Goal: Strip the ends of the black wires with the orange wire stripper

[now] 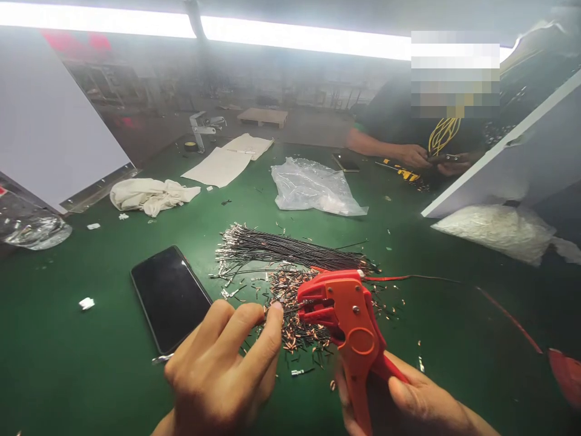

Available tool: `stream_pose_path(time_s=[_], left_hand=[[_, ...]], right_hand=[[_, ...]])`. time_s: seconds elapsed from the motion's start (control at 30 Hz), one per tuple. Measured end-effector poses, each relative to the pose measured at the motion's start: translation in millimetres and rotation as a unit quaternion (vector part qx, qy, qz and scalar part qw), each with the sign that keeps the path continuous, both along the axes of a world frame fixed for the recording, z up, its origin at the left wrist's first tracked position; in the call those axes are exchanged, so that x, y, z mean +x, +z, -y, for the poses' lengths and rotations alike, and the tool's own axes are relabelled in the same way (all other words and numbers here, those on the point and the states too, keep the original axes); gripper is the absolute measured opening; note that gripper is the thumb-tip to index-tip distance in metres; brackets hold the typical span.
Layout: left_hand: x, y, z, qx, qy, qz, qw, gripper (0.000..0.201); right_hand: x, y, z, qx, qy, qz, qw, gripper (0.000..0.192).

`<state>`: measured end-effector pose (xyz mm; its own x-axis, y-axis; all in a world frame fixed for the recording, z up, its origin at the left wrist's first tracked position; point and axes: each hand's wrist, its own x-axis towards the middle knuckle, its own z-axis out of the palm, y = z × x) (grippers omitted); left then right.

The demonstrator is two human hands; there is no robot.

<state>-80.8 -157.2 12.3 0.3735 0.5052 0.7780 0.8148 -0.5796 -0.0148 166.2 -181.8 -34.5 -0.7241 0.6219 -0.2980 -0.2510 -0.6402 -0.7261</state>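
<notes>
Orange wire strippers [351, 330] sit clamped in the right hand [408, 399] at five o'clock on a green work mat [68, 363], fingers wrapped around the handles, the tool's head pointing toward nine o'clock. The left hand [227, 369], at six o'clock, pinches a thin dark wire [290, 309] between thumb and forefinger, its tip reaching the tool's mouth. The step appears to be stripping insulation from a wire end; seating that end squarely in the mouth before any squeeze looks like the demand of the moment. Just beyond the tool, toward twelve o'clock, lies a bundle of black wires [290, 247], with copper-coloured offcuts [295, 330] scattered beneath the strippers. A dark smartphone [170, 297] rests at eight o'clock, a white cloth [149, 195] at ten, a clear plastic bag [313, 188] at twelve. Across the mat at two o'clock, another person's hands [431, 160] hold a small dark object.
</notes>
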Motion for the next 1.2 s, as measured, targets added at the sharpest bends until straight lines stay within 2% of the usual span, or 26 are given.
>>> stream_pose_path(time_s=[0.17, 0.4, 0.53, 0.7, 0.87, 1.0, 1.03, 1.17, 1.2], left_hand=[[0.9, -0.6, 0.0, 0.002, 0.009, -0.018, 1.0, 0.022], [1.6, -0.9, 2.2, 0.009, 0.005, -0.007, 1.0, 0.024], [0.3, 0.3, 2.5, 0.017, 0.007, -0.024, 1.0, 0.023], [0.2, 0.7, 2.1, 0.013, 0.01, -0.024, 1.0, 0.026], [0.4, 0.1, 2.3, 0.014, 0.003, -0.01, 1.0, 0.025], [-0.2, 0.6, 2.0, 0.021, 0.006, -0.017, 1.0, 0.024], [-0.1, 0.5, 2.0, 0.021, 0.007, -0.021, 1.0, 0.026], [2.8, -1.8, 1.0, 0.022, 0.012, -0.005, 1.0, 0.024], [3.8, -2.9, 0.6, 0.021, 0.017, 0.004, 1.0, 0.022]], right_hand=[[0.3, -0.3, -2.4, 0.032, 0.014, -0.012, 0.999, 0.067], [3.2, -0.4, -0.9, 0.006, 0.002, -0.035, 0.999, 0.06], [2.8, -3.6, 2.7, 0.032, -0.001, -0.074, 0.997, 0.056], [2.9, -6.5, 8.9, -0.02, -0.084, -0.038, 0.996, 0.055], [3.0, -6.2, 11.9, -0.003, -0.053, -0.031, 0.998, 0.055], [1.7, -8.9, 15.5, 0.011, -0.137, -0.013, 0.99, 0.058], [1.9, -8.9, 15.6, 0.017, -0.137, -0.005, 0.99, 0.058], [2.5, -1.8, 14.6, 0.038, -0.045, 0.02, 0.998, 0.061], [1.7, 0.9, 15.1, 0.039, -0.092, 0.044, 0.994, 0.063]])
